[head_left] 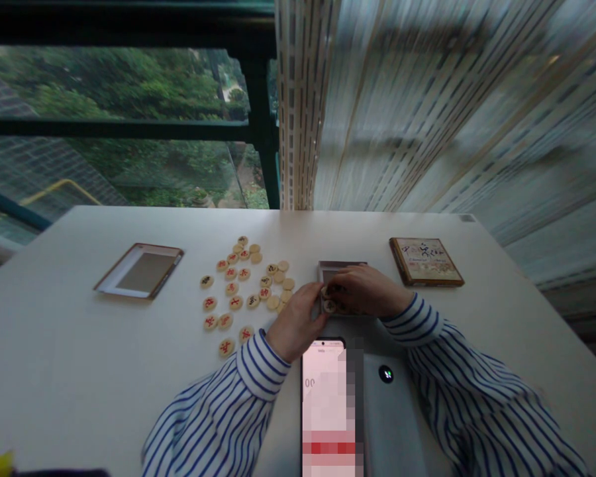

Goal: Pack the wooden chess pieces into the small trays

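A small open box (345, 264) stands on the table in front of me, with round wooden Chinese chess pieces inside. My left hand (298, 321) grips the box at its left side, fingers behind and thumb in front. Over the box, my right hand (365, 289) is curled down with its fingertips on a piece (326, 291) at the left end. Below them, another piece with a dark character (330, 306) lies in the box. The right hand covers most of the inside. To the left, several loose pieces (231, 272) lie scattered, some with red or black characters, some blank side up.
A phone (325, 397) with a lit screen lies close in front, beside a pale flat device (395, 417). At the right rests a decorated box lid (426, 260); at the left, a shallow open tray (140, 270). Window and curtain (377, 106) border the table's far edge.
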Available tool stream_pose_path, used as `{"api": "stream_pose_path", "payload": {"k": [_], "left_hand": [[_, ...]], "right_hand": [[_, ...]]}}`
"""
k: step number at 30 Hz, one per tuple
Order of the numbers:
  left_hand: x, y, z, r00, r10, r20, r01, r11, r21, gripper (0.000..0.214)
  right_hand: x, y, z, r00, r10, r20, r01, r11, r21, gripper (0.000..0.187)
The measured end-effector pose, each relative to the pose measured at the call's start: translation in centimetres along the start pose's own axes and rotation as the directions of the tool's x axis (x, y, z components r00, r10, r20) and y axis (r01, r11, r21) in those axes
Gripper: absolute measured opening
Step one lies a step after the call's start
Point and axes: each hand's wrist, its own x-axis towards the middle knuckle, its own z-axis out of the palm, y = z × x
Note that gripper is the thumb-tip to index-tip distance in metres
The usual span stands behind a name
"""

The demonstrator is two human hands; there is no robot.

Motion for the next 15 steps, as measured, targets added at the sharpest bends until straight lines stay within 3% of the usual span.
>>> {"api": "stream_pose_path", "payload": {"k": [15], "left_hand": [[-0.02, 0.15, -0.18, 1.0, 0.0, 0.012, 0.0, 1.0, 0.005, 0.046]], "right_hand": [[0.0, -0.1, -0.06, 1.0, -0.003, 0.008, 0.003, 1.0, -0.002, 0.019]]}}
